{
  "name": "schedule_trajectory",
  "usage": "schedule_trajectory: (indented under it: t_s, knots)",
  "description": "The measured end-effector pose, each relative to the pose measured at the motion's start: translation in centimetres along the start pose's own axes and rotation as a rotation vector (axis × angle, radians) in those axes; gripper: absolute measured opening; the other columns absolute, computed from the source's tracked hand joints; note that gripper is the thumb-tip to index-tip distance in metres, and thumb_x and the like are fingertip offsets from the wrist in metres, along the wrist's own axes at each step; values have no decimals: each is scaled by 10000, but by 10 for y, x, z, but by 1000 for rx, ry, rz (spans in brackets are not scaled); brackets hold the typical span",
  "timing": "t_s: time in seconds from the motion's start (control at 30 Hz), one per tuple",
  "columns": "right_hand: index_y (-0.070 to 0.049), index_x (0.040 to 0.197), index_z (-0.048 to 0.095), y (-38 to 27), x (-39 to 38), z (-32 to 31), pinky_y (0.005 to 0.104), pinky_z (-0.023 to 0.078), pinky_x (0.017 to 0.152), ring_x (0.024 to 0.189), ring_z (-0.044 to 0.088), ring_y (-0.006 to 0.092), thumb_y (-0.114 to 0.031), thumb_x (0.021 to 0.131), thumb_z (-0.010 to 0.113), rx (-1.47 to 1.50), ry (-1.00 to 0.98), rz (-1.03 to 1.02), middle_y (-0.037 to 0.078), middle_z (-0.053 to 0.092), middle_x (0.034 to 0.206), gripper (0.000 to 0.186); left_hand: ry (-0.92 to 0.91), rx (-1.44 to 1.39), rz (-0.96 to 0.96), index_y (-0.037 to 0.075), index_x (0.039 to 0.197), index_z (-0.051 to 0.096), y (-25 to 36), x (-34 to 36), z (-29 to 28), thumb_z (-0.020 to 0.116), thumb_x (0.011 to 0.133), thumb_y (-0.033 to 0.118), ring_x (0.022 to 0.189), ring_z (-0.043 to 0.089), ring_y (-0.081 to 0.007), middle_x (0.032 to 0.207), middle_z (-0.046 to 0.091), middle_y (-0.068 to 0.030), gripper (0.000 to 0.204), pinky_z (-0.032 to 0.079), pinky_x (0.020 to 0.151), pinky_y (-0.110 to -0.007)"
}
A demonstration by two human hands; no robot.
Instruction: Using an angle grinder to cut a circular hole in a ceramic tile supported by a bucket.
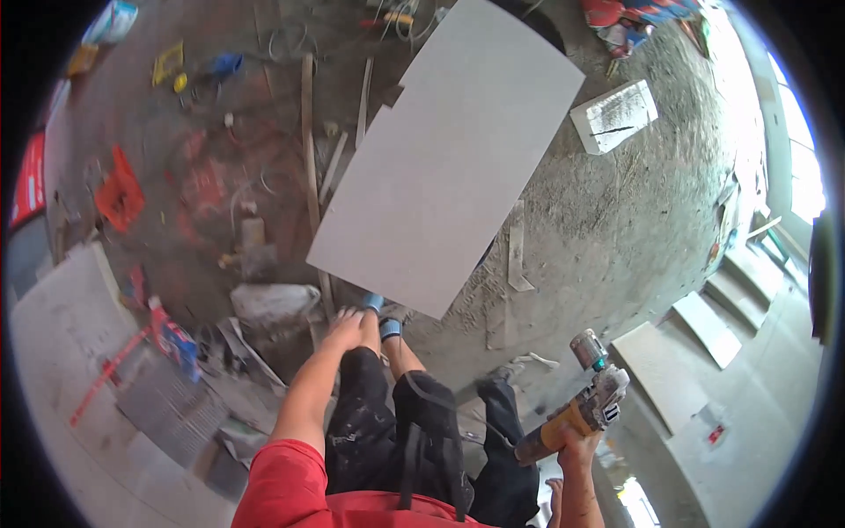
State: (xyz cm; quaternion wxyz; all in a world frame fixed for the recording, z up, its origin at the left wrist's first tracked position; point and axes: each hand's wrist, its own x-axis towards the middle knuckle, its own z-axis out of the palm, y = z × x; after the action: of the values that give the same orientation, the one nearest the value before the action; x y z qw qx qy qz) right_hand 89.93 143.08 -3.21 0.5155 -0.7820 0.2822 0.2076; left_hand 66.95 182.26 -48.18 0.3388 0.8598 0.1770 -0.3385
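My right hand (577, 444) is wrapped around the body of an angle grinder (568, 418). The tool has a dusty yellow-brown housing, a grey head and a round, cup-shaped attachment (585, 348) pointing forward. Its cord seems to run left past the legs. My left hand (350, 326) reaches forward, fingers stretched out over a lower leg, with nothing in it. Just beyond it is the near corner of a large white board (449, 163), lying slanted and notched on its left edge. Blue footwear (390, 329) shows by that corner.
A white block (614, 116) lies right of the board on rough concrete. Wooden strips (309, 150), an orange bag (120, 192) and a white sack (275, 303) litter the left. Pale slabs (653, 374) lie right. Another dark trouser leg (503, 422) stands beside my legs.
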Motion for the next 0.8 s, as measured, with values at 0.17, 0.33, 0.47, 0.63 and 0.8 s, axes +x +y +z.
schedule_trajectory:
  t_s: [0.17, 0.33, 0.47, 0.63, 0.8]
  knots:
    - [31, 1250, 594, -2, 58, -4, 436, 611, 835, 900, 731, 303, -51, 750, 653, -377, 38, -129, 149, 707, 1013, 510, -62, -1591, -625, -65, 1525, 448, 146, 57, 80, 770, 990, 464, 1398, 557, -314, 1496, 573, -187, 818, 514, 1091, -474]
    - [39, 1302, 596, -18, 123, -13, 425, 594, 862, 941, 719, 294, -45, 754, 667, -583, -68, -269, 147, 711, 1044, 559, 111, -2070, -661, 5, 1580, 410, 174, 81, 85, 735, 1004, 534, 1484, 465, -349, 1590, 503, -146, 847, 401, 1205, -517]
    - [26, 1289, 601, -45, 165, 11, 428, 581, 909, 982, 711, 293, -25, 760, 685, -484, -267, -274, 153, 706, 1078, 539, 357, -2253, -759, 56, 1623, 388, 178, 93, 97, 673, 1019, 604, 1518, 431, -333, 1650, 443, -137, 864, 304, 1262, -515]
    - [0, 1253, 617, -68, 231, 18, 424, 584, 900, 991, 711, 273, -71, 763, 734, -484, -475, -378, 130, 714, 1069, 509, 576, -2288, -610, 53, 1660, 329, 199, 84, 116, 579, 1025, 698, 1577, 325, -322, 1686, 385, -138, 939, 233, 1293, -486]
    - [-23, 1182, 695, -97, 231, 68, 367, 578, 892, 992, 710, 181, -113, 771, 876, -662, -844, -292, 56, 729, 1069, 458, 1029, -2264, -948, 16, 1512, 511, 245, 46, 163, 646, 1033, 603, 1194, 678, -286, 1393, 652, -153, 770, 536, 1039, -439]
